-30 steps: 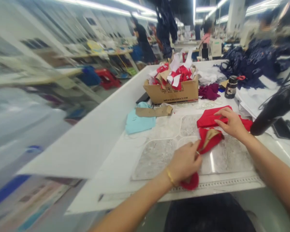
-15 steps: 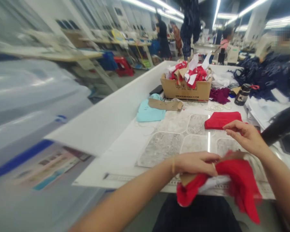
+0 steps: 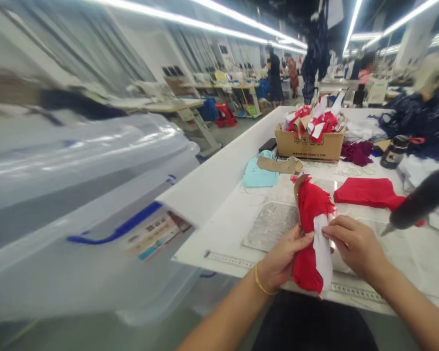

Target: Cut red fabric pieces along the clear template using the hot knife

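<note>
A bundle of red fabric [image 3: 310, 207] is held upright over the table's front edge. My left hand [image 3: 286, 254] is closed around its left side, with the thumb pressed on the front. Down the bundle's right side hangs a white strip [image 3: 323, 256], fabric or paper. My right hand [image 3: 358, 243] pinches this strip's edge near its top, fingers together. A curved brown piece like card or paper [image 3: 298, 187] sticks up behind the red fabric. Beyond my right hand lies a flat red fabric piece [image 3: 366, 191] on the table.
A cardboard box [image 3: 309, 146] of red and white scraps stands at the back. Light blue pieces [image 3: 259, 174] lie left of it, a dark bottle [image 3: 395, 152] to its right. A dark rod-like tool [image 3: 420, 197] juts in from the right. Plastic-covered bins [image 3: 76, 195] fill the left.
The red bundle has been raised from hanging over the table edge to upright. My right hand has come down from above the table to the white strip. The view has swung left.
</note>
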Demonstrator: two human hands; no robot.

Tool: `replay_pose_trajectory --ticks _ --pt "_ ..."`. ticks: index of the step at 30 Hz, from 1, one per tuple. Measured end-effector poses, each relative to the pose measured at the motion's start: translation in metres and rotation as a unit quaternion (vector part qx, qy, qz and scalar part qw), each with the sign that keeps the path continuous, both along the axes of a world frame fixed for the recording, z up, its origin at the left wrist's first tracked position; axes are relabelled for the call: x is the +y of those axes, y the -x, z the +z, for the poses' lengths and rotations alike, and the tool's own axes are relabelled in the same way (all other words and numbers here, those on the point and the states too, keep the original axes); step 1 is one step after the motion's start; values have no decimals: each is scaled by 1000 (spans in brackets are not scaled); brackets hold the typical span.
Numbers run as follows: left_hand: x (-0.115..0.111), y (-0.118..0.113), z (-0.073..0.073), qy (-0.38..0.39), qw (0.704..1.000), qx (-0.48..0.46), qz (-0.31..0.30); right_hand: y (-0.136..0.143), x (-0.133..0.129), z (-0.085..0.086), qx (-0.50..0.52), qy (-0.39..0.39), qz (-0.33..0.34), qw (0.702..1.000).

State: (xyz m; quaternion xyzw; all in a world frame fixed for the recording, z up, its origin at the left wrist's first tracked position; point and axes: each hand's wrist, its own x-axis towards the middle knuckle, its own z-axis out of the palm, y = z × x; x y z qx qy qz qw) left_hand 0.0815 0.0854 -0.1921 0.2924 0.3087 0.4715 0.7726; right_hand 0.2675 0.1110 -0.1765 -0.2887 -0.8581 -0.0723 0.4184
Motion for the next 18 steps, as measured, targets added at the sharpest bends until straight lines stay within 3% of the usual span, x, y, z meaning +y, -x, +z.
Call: replay_pose_trajectory --ticks 7,11,15,18 --pt "-6 -4 4 -28 999 -6 33 1 -5 1 -93 -82 5 992" --pt "-8 -7 6 -34 998 -8 55 12 -4 3 -76 -87 -16 993" --pt "-5 -5 12 -21 997 9 74 21 -5 1 19 29 69 997" --pt "2 1 12 -11 992 44 118 20 -5 1 6 153 107 982"
